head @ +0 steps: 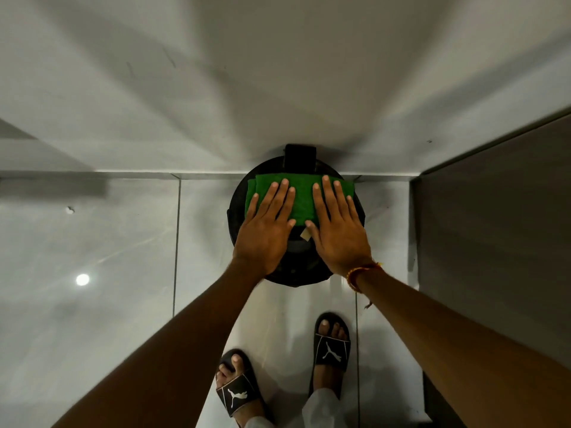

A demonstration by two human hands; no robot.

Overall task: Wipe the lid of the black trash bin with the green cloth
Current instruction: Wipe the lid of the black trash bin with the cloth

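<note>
A round black trash bin [298, 270] stands on the floor against the wall, seen from above, with its lid closed and the hinge block [300, 156] at the far side. A folded green cloth [302, 199] lies flat across the far half of the lid. My left hand [267, 225] rests palm down on the cloth's left part, fingers spread. My right hand [335, 227] presses flat on its right part, also with fingers spread. A small beige tag [306, 234] sticks out at the cloth's near edge between my thumbs.
A pale wall [278, 72] rises right behind the bin. A dark panel or door [494, 227] stands close on the right. The floor is glossy grey tile [108, 257]. My feet in black slides [330, 344] stand just in front of the bin.
</note>
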